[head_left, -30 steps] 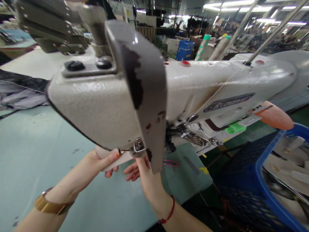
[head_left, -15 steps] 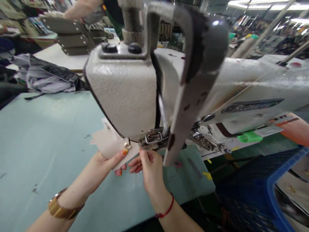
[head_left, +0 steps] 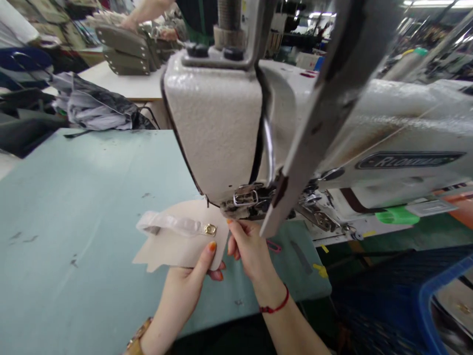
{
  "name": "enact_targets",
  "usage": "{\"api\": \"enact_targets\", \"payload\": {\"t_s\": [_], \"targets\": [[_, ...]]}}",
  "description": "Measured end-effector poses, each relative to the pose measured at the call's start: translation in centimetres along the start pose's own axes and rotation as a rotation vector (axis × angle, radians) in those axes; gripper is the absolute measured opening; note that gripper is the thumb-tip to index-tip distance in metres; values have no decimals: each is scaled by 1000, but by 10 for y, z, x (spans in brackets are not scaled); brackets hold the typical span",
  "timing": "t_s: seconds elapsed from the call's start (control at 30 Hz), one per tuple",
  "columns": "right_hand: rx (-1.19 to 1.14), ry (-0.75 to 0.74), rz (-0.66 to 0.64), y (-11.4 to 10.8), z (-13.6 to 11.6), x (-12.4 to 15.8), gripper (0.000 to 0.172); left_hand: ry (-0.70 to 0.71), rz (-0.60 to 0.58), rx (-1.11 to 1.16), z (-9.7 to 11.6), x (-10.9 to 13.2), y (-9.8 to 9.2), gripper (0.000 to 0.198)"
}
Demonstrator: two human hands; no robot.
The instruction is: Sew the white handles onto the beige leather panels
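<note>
A pale beige panel [head_left: 185, 254] with a gold metal clasp [head_left: 210, 229] and a whitish strap [head_left: 173, 223] lies under the front of the sewing machine head [head_left: 216, 123]. My left hand [head_left: 194, 271] pinches the panel's near edge, thumb on top and fingers beneath. Just below the presser area, my right hand [head_left: 249, 246] has its thumb and forefinger together at the panel's right edge, with the other fingers curled. The needle area is hidden behind metal parts.
Blue-green table [head_left: 92, 197] surrounds the work. Pink-handled snips [head_left: 273, 246] and yellow scraps [head_left: 320, 270] lie to the right. A blue crate [head_left: 424, 296] stands at lower right. Dark and grey fabric [head_left: 99, 106] is behind left; a person's arm [head_left: 148, 12] reaches over olive pieces [head_left: 125, 49].
The panel has turned and come out from beneath the machine head, so its strap and clasp show fully. My left hand has shifted right along its near edge. The camera view has shifted.
</note>
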State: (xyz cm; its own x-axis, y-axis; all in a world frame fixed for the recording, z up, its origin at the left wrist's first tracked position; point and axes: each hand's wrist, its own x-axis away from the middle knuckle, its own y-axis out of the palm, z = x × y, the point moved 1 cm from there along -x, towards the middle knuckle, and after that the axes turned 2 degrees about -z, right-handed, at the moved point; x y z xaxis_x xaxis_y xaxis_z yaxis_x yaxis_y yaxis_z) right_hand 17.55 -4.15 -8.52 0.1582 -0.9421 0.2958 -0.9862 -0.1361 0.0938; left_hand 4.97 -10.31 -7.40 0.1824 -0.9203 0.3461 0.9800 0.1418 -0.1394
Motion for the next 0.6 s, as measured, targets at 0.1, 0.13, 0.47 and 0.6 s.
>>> {"api": "enact_targets", "payload": {"t_s": [0.1,0.13,0.47,0.6], "targets": [[68,-9,-43,-11,-6,-2,47,-39,41,45,-3,11,18,43],[96,-16,-54,-14,-8,-3,47,-44,33,63,-4,12,24,43],[561,-217,28,-57,10,24,35,-146,-374,236,-16,25,44,57],[875,-374,255,-90,45,33,25,-197,-457,182,11,31,-11,42]]}}
